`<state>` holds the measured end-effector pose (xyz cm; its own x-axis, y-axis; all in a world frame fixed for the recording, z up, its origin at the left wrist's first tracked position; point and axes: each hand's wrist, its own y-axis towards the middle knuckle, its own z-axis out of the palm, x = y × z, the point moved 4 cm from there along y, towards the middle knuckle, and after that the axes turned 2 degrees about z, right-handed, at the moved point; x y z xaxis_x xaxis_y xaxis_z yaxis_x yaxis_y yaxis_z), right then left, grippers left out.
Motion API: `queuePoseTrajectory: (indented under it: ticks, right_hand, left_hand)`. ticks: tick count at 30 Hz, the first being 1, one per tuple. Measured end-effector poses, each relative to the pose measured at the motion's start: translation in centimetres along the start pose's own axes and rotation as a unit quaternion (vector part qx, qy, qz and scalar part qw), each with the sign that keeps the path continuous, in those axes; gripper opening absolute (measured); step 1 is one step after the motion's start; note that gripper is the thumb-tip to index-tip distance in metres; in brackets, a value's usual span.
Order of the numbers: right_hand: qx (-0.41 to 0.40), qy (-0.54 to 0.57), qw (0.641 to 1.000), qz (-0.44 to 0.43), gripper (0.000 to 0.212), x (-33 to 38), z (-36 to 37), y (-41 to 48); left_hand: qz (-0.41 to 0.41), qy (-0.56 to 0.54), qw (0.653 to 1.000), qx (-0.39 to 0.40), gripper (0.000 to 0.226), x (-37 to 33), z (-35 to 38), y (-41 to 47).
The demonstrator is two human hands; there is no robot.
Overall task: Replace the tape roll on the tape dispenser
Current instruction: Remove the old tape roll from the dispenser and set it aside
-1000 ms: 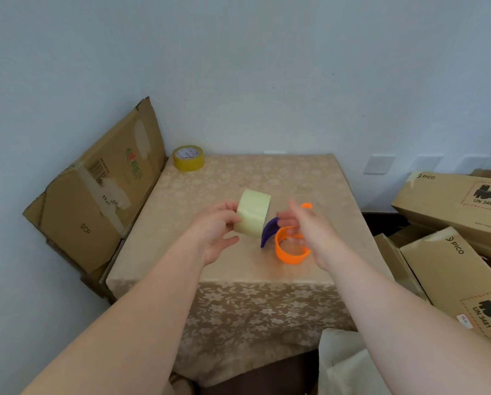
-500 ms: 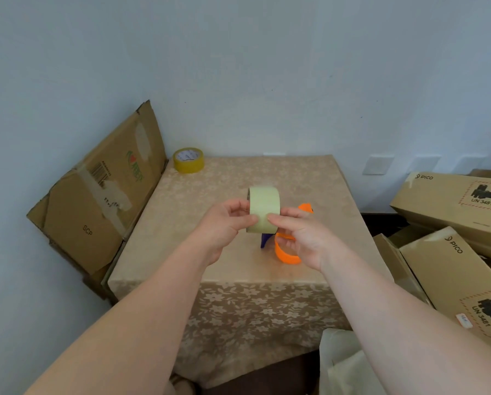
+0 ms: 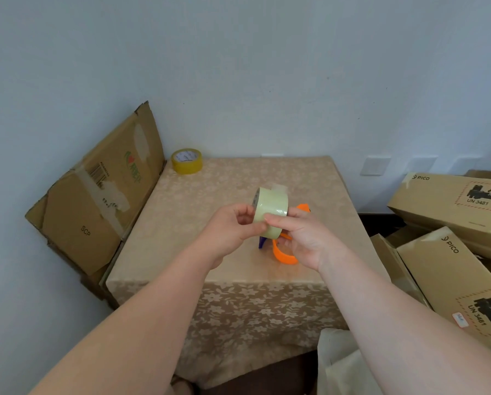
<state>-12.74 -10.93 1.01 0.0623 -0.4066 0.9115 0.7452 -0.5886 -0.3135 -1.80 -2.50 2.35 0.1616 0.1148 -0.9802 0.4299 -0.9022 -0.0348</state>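
Observation:
A pale clear tape roll (image 3: 271,206) is held upright above the table, gripped from both sides. My left hand (image 3: 233,229) pinches its left face and my right hand (image 3: 304,238) holds its right side, with a finger laid across the front. A short loose flap of tape sticks up at the roll's top. Behind and under my hands the orange tape dispenser (image 3: 285,256) with a purple part (image 3: 262,242) lies on the table, mostly hidden by my right hand.
A yellow tape roll (image 3: 186,161) lies at the back left corner of the floral-cloth table (image 3: 238,283). A flattened cardboard box (image 3: 96,192) leans against the wall at left. Stacked PICO cartons (image 3: 449,252) stand at right.
My right hand came off the dispenser and closed on the tape roll. Both hands turned the roll upright and raised it slightly; a tape flap now stands up at its top.

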Motion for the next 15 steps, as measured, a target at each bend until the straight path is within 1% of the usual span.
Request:
queuePoseTrajectory:
  ticks: [3, 6, 11, 15]
  right_hand:
    - [0.01, -0.004, 1.0, -0.006, 0.02, 0.2, 0.23, -0.1]
    - [-0.001, -0.007, 1.0, 0.001, 0.036, 0.3, 0.08, -0.07]
    - [-0.002, 0.011, 1.0, 0.007, 0.033, 0.01, 0.06, -0.26]
    - [0.002, 0.026, 1.0, 0.009, 0.027, -0.34, 0.37, -0.2]
  left_hand:
    - [0.01, -0.003, 1.0, -0.008, 0.013, -0.26, 0.16, 0.11]
    - [0.015, -0.001, 1.0, 0.018, 0.012, -0.46, 0.31, -0.02]
    - [0.019, 0.022, 0.997, 0.074, 0.019, -0.59, 0.08, -0.06]
    - [0.024, 0.05, 0.994, 0.099, 0.012, -0.72, -0.24, -0.1]
